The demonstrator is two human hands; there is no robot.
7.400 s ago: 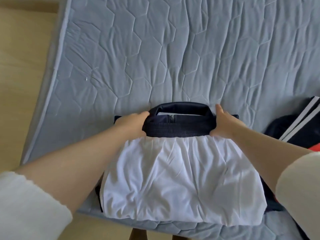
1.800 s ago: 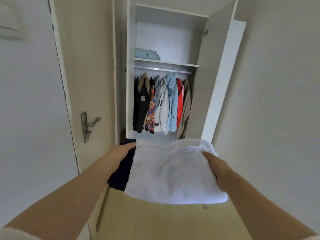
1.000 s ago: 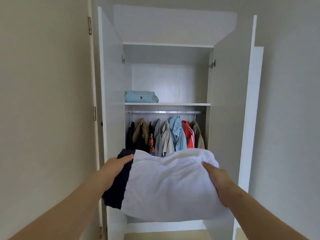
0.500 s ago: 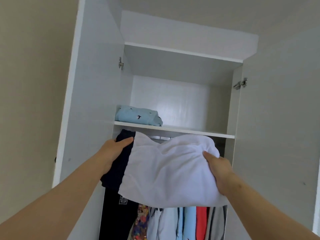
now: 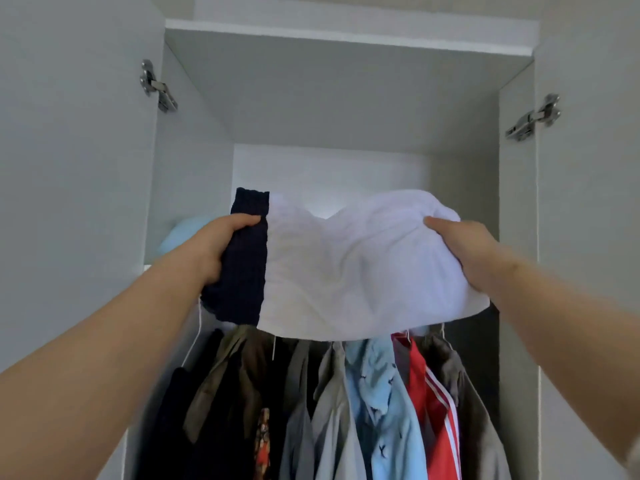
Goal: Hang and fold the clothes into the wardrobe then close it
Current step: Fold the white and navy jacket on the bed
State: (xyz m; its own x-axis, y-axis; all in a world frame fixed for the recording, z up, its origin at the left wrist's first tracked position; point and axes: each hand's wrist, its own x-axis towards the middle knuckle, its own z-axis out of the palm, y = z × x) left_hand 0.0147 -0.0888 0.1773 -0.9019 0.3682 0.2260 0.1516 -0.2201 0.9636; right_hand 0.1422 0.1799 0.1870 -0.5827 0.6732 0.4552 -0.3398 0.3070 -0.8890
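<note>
Folded clothes [image 5: 346, 271], one white, one navy, two hands clamped on opposite ends, left hand [image 5: 214, 247], right hand [image 5: 465, 247], one open wardrobe [image 5: 346, 84].

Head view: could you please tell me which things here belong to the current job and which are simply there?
In use: folded clothes, gripped by the left hand and right hand; the open wardrobe.
Simply there: clothes on hangers, already hung; light blue garment behind the left hand; door hinges.
</note>
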